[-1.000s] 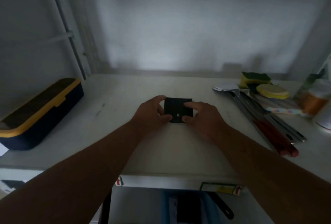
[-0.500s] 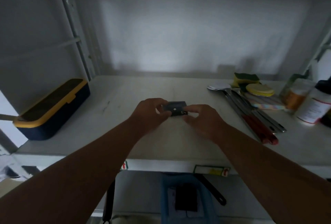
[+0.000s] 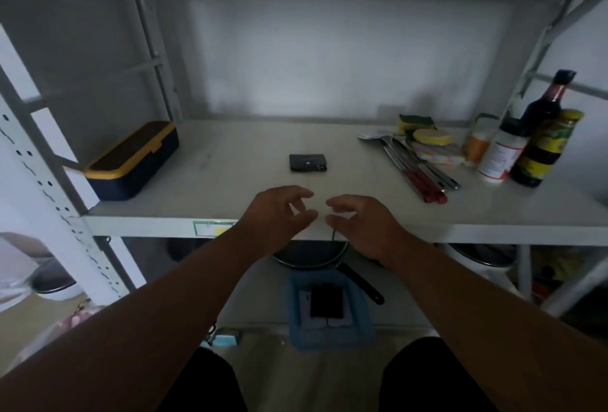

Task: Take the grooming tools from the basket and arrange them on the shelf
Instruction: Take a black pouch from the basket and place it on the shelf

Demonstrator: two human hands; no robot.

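The small black pouch [image 3: 308, 163] lies flat at the shelf's [image 3: 230, 187] middle, free of both hands. At six o'clock from it the left hand [image 3: 274, 215] and right hand [image 3: 360, 224] hover over the front edge, fingers loosely spread, gripping nothing. A navy-and-yellow box [image 3: 131, 161] sits at nine o'clock, cutlery [image 3: 418, 166] and bottles [image 3: 533, 135] at three. Below, the blue basket [image 3: 329, 309] holds dark items.

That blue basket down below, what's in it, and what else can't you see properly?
- Blue basket, head view: dark flat things inside, too dim and small to name.
- Small black case on the shelf: contents hidden, it's closed.
- Pan below: partly hidden behind both hands.
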